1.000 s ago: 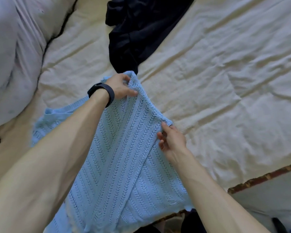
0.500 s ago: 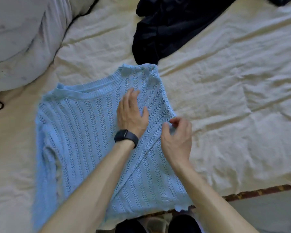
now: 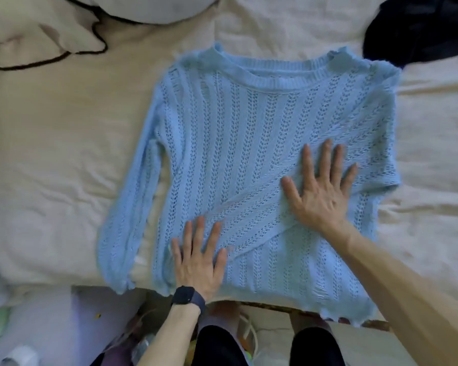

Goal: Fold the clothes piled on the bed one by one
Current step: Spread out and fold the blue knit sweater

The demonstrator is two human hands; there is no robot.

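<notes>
Beneath my fingers (image 3: 187, 239) the bed (image 3: 64, 154) carries the blue sweater (image 3: 249, 141), spread flat with its neck on the far side of them. Beyond them, far right, dark clothes (image 3: 421, 30) wait. My left hand (image 3: 198, 262) and right hand (image 3: 320, 191) press down, fingers straight and spread, gripping nothing. I judge this pins the sleeve (image 3: 249, 215) folded across the chest.

Light blue open-knit sweater (image 3: 236, 143): spread flat, front up, on the cream bed (image 3: 64, 154), ribbed round neckline (image 3: 270, 77) at the far side, hem (image 3: 275, 294) at the near edge of the mattress. One sleeve (image 3: 251, 223) folded diagonally across the body; other sleeve (image 3: 132, 207) lies straight alongside, at the left of the view. Dark garment (image 3: 418, 27): bunched at far right, just beside the sweater's shoulder.
</notes>
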